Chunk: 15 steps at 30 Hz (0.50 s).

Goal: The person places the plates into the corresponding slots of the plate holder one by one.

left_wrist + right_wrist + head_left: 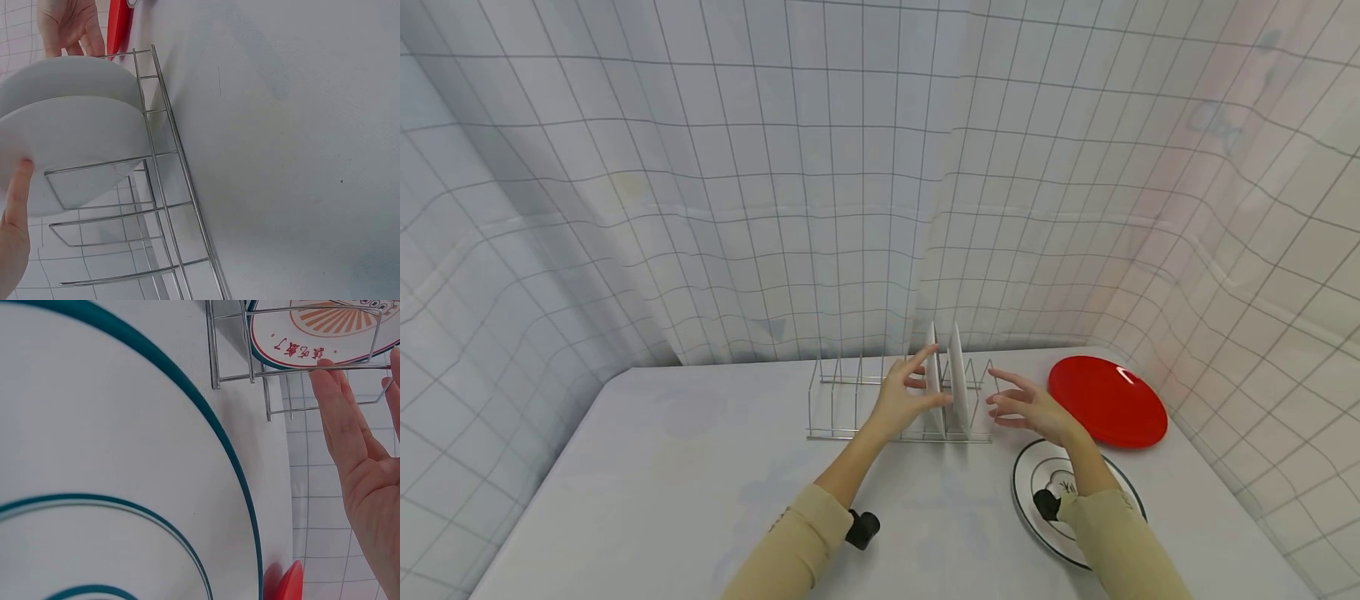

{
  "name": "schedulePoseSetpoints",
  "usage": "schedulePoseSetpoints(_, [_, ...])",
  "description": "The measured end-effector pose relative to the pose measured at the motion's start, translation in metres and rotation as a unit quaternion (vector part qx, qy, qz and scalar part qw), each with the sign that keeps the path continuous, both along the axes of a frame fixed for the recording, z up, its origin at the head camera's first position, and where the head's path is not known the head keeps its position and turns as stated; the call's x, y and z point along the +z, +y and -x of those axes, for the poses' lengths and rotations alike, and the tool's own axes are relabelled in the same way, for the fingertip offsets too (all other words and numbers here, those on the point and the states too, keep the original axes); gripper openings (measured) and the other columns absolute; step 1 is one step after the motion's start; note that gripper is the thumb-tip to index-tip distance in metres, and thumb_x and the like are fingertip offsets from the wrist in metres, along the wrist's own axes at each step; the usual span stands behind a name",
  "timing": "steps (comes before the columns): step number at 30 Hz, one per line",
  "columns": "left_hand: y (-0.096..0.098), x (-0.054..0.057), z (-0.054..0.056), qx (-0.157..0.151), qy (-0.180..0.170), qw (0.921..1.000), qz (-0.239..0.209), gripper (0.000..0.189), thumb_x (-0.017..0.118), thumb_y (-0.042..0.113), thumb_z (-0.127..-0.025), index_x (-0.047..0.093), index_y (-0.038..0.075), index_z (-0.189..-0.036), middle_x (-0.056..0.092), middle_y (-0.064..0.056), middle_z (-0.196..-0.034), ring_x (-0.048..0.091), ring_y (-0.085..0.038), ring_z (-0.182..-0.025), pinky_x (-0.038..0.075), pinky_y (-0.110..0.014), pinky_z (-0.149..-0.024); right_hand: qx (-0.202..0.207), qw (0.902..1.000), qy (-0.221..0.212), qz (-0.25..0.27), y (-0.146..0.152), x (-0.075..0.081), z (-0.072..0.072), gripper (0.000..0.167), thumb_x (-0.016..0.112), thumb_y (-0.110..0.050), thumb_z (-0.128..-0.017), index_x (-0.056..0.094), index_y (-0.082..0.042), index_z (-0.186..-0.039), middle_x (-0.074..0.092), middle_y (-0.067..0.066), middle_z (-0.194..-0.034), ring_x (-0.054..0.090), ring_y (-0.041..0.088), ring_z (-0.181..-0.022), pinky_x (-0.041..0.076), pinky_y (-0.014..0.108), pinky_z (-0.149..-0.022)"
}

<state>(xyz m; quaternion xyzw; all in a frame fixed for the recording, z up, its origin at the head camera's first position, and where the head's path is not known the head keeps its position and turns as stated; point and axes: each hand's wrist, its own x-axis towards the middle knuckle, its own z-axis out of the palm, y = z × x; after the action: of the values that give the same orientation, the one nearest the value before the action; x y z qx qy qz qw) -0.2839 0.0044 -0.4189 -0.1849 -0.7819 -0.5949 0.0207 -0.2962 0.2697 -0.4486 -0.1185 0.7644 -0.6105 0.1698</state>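
Note:
Two white plates stand upright on edge in a wire dish rack [831, 435], the left plate [933, 375] and the right plate [958, 379]. My left hand [898, 400] is at the left plate, thumb and index finger spread apart. In the left wrist view one fingertip [24, 167] meets or nearly meets that plate's plain white face. Just right of the rack is my right hand [1033, 408], fingers extended and holding nothing. The right wrist view shows its fingertips [322, 365] by the rack's end wire, near a printed plate face [312, 331] with orange rays and red characters.
A red plate [1105, 400] lies at the table's back right. In front of it, partly under my right forearm, lies a white plate with dark rings [1037, 525]. Gridded white curtains [850, 167] hang behind and beside the white table [662, 500].

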Motion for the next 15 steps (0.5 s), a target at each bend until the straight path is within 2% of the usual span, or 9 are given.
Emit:
schedulePoseSetpoints(5, [0.000, 0.000, -0.002, 0.000, 0.004, 1.0000, 0.000, 0.075, 0.077, 0.021, -0.073, 0.041, 0.031, -0.138, 0.046, -0.012, -0.118, 0.054, -0.027, -0.100, 0.053, -0.033, -0.070, -0.001, 1.0000, 0.000, 0.003, 0.000, 0.000, 0.000, 0.061, 0.054, -0.019, -0.092, 0.024, -0.018, -0.145, 0.043, 0.031, -0.128, 0.050, 0.042, -0.112, 0.047, 0.041, -0.091])
schedulePoseSetpoints(10, [0.001, 0.001, -0.008, 0.004, 0.018, 0.9998, 0.002, 0.076, 0.075, 0.026, -0.074, 0.038, 0.031, -0.140, 0.042, -0.014, -0.124, 0.051, -0.028, -0.105, 0.051, -0.038, -0.076, 0.017, 0.9994, 0.025, -0.014, 0.002, 0.003, -0.003, 0.060, 0.052, -0.018, -0.094, 0.021, -0.019, -0.146, 0.041, 0.032, -0.128, 0.050, 0.043, -0.111, 0.047, 0.041, -0.091])
schedulePoseSetpoints(12, [0.002, 0.001, -0.012, 0.014, 0.040, 0.9991, -0.008, 0.075, 0.075, 0.026, -0.075, 0.038, 0.026, -0.140, 0.039, -0.015, -0.126, 0.046, -0.029, -0.107, 0.050, -0.040, -0.080, 0.019, 0.9984, 0.046, -0.026, 0.005, 0.008, -0.007, 0.061, 0.052, -0.018, -0.094, 0.020, -0.019, -0.146, 0.041, 0.031, -0.129, 0.050, 0.042, -0.110, 0.048, 0.040, -0.090])
schedulePoseSetpoints(15, [0.005, -0.001, -0.021, 0.040, 0.101, 0.9933, -0.040, 0.069, 0.074, 0.023, -0.076, 0.043, 0.019, -0.137, 0.039, -0.012, -0.124, 0.042, -0.027, -0.106, 0.047, -0.038, -0.083, 0.009, 0.9957, 0.084, -0.038, 0.017, 0.015, -0.015, 0.063, 0.053, -0.016, -0.093, 0.019, -0.018, -0.146, 0.042, 0.030, -0.128, 0.052, 0.039, -0.109, 0.049, 0.037, -0.089])
